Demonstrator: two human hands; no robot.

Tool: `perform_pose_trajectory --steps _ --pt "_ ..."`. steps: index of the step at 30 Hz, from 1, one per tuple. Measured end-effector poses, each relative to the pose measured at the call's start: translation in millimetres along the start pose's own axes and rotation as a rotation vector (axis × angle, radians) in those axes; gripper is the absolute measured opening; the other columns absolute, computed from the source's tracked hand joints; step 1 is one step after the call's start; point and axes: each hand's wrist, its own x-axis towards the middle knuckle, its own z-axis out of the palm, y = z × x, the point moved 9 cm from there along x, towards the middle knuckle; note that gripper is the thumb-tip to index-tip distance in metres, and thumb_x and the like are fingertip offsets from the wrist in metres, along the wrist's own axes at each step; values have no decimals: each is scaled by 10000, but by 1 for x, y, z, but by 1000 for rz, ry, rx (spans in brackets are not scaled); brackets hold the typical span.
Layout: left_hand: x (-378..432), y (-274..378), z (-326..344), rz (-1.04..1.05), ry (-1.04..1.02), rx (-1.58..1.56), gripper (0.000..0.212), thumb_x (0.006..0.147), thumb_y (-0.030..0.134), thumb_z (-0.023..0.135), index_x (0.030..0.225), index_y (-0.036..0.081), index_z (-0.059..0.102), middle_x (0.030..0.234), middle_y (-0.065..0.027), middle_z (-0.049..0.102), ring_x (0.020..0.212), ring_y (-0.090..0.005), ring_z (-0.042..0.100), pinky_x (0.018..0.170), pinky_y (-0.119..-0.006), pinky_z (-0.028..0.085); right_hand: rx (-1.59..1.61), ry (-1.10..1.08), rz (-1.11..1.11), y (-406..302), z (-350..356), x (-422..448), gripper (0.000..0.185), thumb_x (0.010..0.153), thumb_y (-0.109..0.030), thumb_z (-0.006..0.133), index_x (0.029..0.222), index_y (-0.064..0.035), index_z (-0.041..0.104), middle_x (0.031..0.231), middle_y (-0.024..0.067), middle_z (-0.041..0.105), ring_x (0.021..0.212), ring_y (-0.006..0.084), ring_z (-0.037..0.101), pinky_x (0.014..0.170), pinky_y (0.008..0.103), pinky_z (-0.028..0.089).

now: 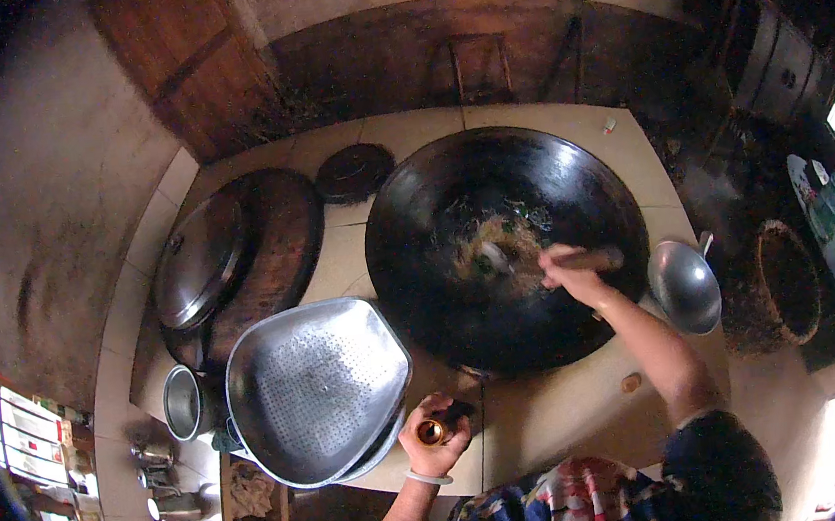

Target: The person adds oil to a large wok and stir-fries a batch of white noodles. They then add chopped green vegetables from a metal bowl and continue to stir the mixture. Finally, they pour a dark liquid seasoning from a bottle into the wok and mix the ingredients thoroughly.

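A large black wok (453, 317) is set into the tiled stove top in front of me. Pale, noodle-like strands of food (472, 244) with some green bits lie at its bottom. My right hand (571, 274) reaches over the wok, closed on a spatula with a thick wooden handle (598, 258). Motion blurs the handle, and the pale metal blade (495, 257) is down in the food. Near the wok's front edge, my left hand (428, 444) grips a small dark cylindrical container (432, 432) with an amber rim; its exact kind is unclear.
Left of the wok are a perforated metal colander (317, 391), a metal pot (182, 402), a wooden lid (268, 275) and a shiny domed lid (199, 263). A dark round lid (355, 172) sits behind. On the right rests a metal ladle (684, 286); beyond it stands a basket (789, 281).
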Motion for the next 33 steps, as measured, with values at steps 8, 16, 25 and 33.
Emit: perform_pose_trajectory --steps 8,16,25,33 --pt "5 12 7 37 62 -39 340 638 74 731 929 10 569 955 -95 629 892 -191 601 822 -307 473 -141 285 -242 19 -71 18 92 786 -11 583 851 -77 576 767 13 560 736 114 553 658 284 473" --pt "1 13 -6 23 127 -35 297 615 71 741 871 8 605 920 -99 644 870 -194 619 808 -303 483 -214 -8 -151 -25 7 -53 53 819 -67 614 845 -54 569 782 22 587 753 128 578 691 289 480" --pt "6 14 10 10 72 -5 352 651 44 713 967 2 564 969 -88 620 921 -183 581 846 -324 458 78 196 -97 11 -30 50 37 833 -112 596 829 -99 561 705 -38 533 644 109 545 661 301 528" --pt "10 14 16 5 73 17 369 638 29 730 956 7 545 946 -88 629 901 -180 589 839 -325 467 -529 -152 -331 -39 -23 -39 41 778 -46 563 745 -66 549 674 -13 515 662 105 527 597 244 418"
